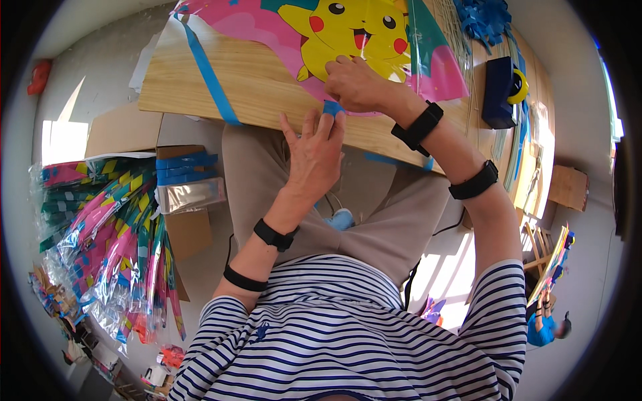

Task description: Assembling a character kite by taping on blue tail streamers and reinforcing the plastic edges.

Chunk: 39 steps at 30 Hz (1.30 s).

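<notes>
A printed plastic sheet (321, 43), kite-like, lies on the wooden table (174, 73) with a yellow cartoon figure on pink and green. Over its near edge, my right hand (358, 85) has its fingers curled together; whatever they may hold is hidden beneath them. Just nearer to me, my left hand (314, 157) reaches over the table's front edge, fingers stretched and somewhat apart. Its fingertips touch a short piece of blue tape (332, 107) close to the right hand.
A blue strip (207, 70) runs across the table's left part. To the right stand a dark blue tape dispenser (498, 93) with a yellow roll, thin rods (457, 30) and a blue ribbon bundle (483, 20). Many plastic-wrapped colourful sheets (107, 234) pile up at left beside cardboard boxes (124, 130).
</notes>
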Available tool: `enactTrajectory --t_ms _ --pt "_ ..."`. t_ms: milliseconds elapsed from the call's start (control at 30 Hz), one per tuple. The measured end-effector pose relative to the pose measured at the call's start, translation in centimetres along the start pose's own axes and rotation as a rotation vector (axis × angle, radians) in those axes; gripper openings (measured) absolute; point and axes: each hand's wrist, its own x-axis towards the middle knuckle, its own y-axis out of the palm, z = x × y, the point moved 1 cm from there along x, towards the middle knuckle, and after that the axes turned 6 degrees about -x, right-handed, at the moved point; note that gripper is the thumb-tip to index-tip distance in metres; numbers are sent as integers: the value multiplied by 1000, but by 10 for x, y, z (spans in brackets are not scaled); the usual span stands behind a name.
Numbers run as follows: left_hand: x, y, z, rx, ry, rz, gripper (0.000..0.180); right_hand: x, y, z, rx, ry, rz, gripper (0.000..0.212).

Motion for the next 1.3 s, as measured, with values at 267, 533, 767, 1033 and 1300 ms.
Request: enactTrajectory --t_ms 267,533,767,1033,1300 --pt "-2 -1 1 -26 -5 20 72 1 -6 -6 57 -3 24 5" --pt "-2 -1 1 -32 -2 5 69 5 -9 -3 89 -27 89 5" --pt "-2 0 1 -27 5 -4 74 7 -7 1 73 -14 102 6" --pt "-1 1 1 -16 -4 4 80 7 -7 2 71 -4 107 7" --pt "1 0 0 -4 -5 12 82 7 -5 2 70 -11 85 7"
